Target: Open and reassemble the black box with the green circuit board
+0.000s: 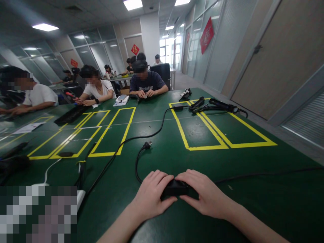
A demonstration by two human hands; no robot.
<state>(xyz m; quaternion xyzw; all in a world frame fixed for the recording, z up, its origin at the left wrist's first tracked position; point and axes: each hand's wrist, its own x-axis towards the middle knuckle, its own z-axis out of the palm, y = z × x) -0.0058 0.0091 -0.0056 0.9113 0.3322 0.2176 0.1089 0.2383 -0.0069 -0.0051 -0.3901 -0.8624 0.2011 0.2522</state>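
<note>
A small black box-shaped device (pixel 175 190) rests on the green table (pixel 162 162) near its front edge. My left hand (pixel 153 192) grips its left end, fingers over the top and thumb along the near side. Around the right end is my right hand (pixel 202 192), held the same way. Both hands partly cover the device. A short black cable with a plug (pixel 147 145) curves up from beside my left hand. Another black cable (pixel 265 174) runs off to the right from behind my right hand.
Yellow tape (pixel 209 147) outlines rectangles on the table. Black cables and adapters (pixel 217 105) lie at the far right, a long cable (pixel 136 137) crosses the middle, and a white device (pixel 121 100) sits farther back. Several people sit across and to the left.
</note>
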